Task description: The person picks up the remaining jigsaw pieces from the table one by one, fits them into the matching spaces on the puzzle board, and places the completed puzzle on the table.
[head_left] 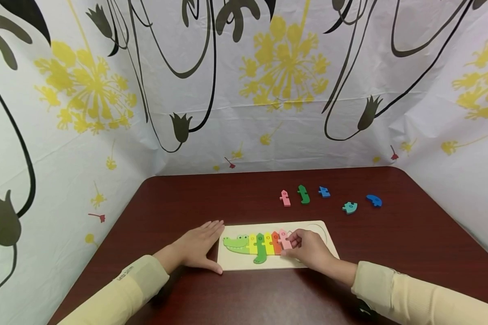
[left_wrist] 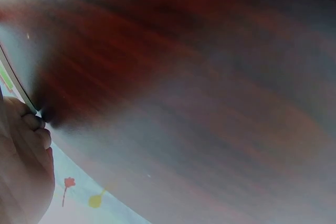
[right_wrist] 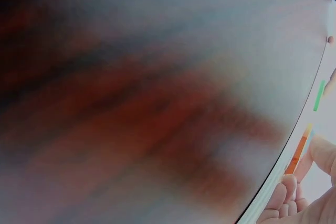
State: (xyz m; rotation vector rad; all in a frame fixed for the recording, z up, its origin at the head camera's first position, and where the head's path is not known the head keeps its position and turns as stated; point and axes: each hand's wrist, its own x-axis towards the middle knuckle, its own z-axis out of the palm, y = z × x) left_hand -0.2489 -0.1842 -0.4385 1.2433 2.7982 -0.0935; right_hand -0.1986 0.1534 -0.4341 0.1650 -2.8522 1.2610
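Note:
A pale wooden puzzle board (head_left: 237,264) lies on the table with a crocodile puzzle partly laid in it: a light green head (head_left: 236,244), then yellow, green, yellow and orange pieces. My right hand (head_left: 311,248) pinches a pink puzzle piece (head_left: 283,239) beside the orange piece (head_left: 276,243), thumb low and forefinger at its right side. Flat at the board's left edge rests my left hand (head_left: 199,246), fingers straight and thumb spread toward the near corner. In the right wrist view, curled fingers (right_wrist: 286,195) show close to the orange piece. The left wrist view catches only part of the left hand (left_wrist: 26,156).
Beyond the board, several loose pieces lie on the dark red-brown table (head_left: 179,198): a pink one (head_left: 284,198), a green one (head_left: 303,194), a small blue one (head_left: 324,192), a teal one (head_left: 349,207) and a curved blue one (head_left: 374,200). A patterned white cloth (head_left: 227,99) hangs behind.

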